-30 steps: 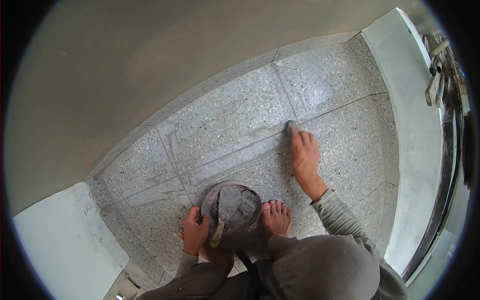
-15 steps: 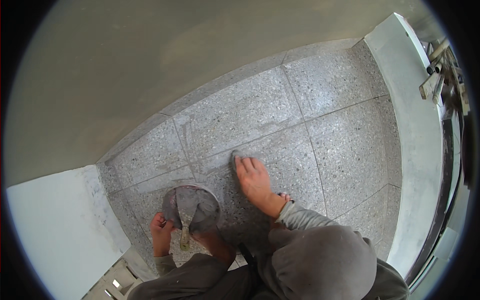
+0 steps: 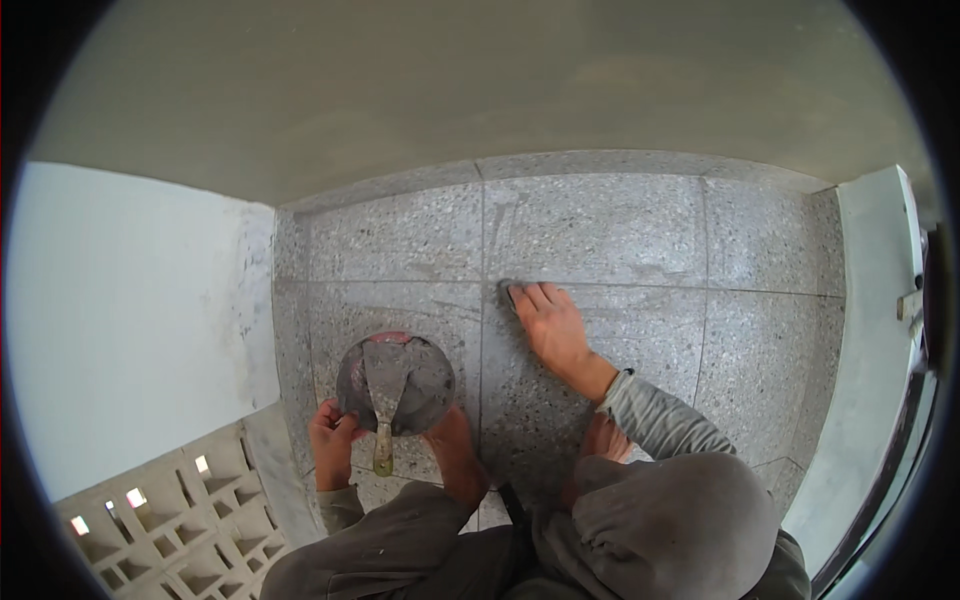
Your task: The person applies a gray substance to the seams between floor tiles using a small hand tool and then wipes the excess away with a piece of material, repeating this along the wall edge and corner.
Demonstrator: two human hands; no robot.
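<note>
My right hand [image 3: 546,331] grips a small grey pad [image 3: 507,295], partly hidden by my fingers, against the speckled terrazzo tiles [image 3: 760,240] beside a crossing of joints. Grey smears lie along nearby joints. Lower left, my left hand [image 3: 330,437] has its fingers closed on the edge of a round bucket [image 3: 448,385] holding grey paste [image 3: 422,380], with some reddish colour inside. A putty knife [image 3: 384,400] lies across the bucket, blade on the paste, handle pointing toward me. My bare feet are under me, partly behind the bucket and my right arm.
An olive-grey wall [image 3: 480,80] rises beyond the tiled skirting [image 3: 590,162]. On the left are a white wall [image 3: 140,320] and a pierced concrete block screen [image 3: 175,520]. A pale ledge [image 3: 870,300] with dark edging runs along the right, with objects beyond it partly visible.
The view has turned, levelling the tile joints and showing more block screen. My right hand moved down-left toward the bucket, then slightly up along the joint. My left hand stays on the bucket.
</note>
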